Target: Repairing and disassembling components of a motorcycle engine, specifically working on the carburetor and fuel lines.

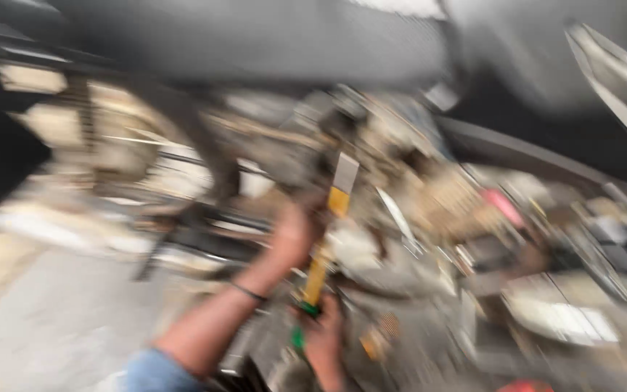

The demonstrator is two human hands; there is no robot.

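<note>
The whole view is heavily blurred by motion. My left hand [293, 234] reaches up with a dark band on its wrist and closes around the upper part of a long yellow tool [319, 272] with a grey end. My right hand [323, 335] grips the tool's lower end, where a green part shows. The tool points up toward a cluttered mass of metal parts [371, 145], perhaps an engine, which is too blurred to make out.
A large dark body [255, 36] spans the top. Blurred clutter and a pink item [501, 203] lie to the right, with a flat pale piece [560, 316] below. Grey floor [52, 327] shows at lower left. A light slanted bar [618, 80] crosses the upper right.
</note>
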